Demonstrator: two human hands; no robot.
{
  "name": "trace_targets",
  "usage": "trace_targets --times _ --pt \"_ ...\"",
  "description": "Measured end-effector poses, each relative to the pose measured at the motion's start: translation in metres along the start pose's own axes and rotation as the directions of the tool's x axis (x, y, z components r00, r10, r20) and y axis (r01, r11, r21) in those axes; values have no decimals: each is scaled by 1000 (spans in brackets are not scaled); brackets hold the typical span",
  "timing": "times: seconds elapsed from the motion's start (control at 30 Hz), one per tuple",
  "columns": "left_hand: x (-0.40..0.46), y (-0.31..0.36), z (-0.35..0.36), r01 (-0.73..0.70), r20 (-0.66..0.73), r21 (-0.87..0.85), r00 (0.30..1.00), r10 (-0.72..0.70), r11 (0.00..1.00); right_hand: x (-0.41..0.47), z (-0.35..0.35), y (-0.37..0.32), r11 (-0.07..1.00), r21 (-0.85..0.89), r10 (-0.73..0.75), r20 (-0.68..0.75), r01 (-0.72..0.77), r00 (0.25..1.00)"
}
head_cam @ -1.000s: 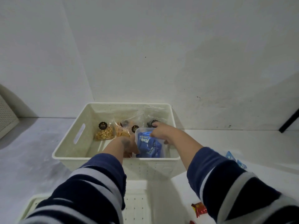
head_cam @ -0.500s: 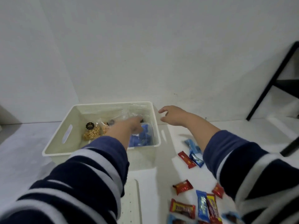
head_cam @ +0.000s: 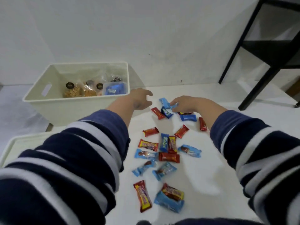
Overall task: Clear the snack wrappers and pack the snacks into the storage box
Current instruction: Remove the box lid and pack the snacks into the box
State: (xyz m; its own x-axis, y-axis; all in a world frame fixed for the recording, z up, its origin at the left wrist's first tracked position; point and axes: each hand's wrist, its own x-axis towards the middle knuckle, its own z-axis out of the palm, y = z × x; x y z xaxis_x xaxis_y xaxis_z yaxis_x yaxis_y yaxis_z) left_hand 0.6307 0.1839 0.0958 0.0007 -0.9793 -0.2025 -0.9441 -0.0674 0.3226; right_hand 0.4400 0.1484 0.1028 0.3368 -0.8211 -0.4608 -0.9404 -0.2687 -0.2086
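Right hand: your right hand (head_cam: 186,104) lies over the far cluster of sweets, fingers (head_cam: 174,106) curled around a light blue wrapped sweet (head_cam: 164,102); whether it is already lifted I cannot tell.
Left hand: your left hand (head_cam: 141,99) hovers just beside the storage box (head_cam: 78,104), fingers loosely spread and holding nothing.
Snacks: many small wrapped candies (head_cam: 162,151), red and blue, lie scattered on the white tabletop (head_cam: 219,159), well apart from the box.
Storage box: it already holds bags of nuts (head_cam: 73,91) and a blue packet (head_cam: 115,90) at the right wall.
How they handle: the candies look very light, with smooth foil that is probably slippery and crinkles easily; the filling may break under strong pressure.
Where to hold: pinch each one across the middle of the body, not at the thin crimped ends, or gather several into your palm.
Lid: a white lid (head_cam: 19,143) lies at the near left.
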Motion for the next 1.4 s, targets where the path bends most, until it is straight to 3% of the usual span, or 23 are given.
trace_targets --times 0.3,0.43,0.7,0.93,1.07,1.23,1.4 --pt "-75 31 104 315 44 -179 949 -312 932 -29 82 67 979 -27 -196 152 202 969" --pt "-122 45 148 422 25 -276 901 -432 864 -32 118 83 960 -74 -255 157 269 954" --pt "-192 65 235 623 34 -237 772 -634 746 -34 163 108 961 -127 -235 87 245 968" --pt "-191 81 286 620 -95 -197 759 -644 760 -20 197 113 960 -111 -256 34 258 966" --pt "-172 64 286 590 -165 -213 764 -623 779 -11 214 109 932 -218 -301 -14 291 953" --pt "-146 26 263 498 -202 -56 843 -499 865 14 201 99 874 -355 -383 -84 331 920" --pt "-114 -4 243 346 -163 73 929 -331 935 48 180 95 814 -410 -468 -43 412 883"
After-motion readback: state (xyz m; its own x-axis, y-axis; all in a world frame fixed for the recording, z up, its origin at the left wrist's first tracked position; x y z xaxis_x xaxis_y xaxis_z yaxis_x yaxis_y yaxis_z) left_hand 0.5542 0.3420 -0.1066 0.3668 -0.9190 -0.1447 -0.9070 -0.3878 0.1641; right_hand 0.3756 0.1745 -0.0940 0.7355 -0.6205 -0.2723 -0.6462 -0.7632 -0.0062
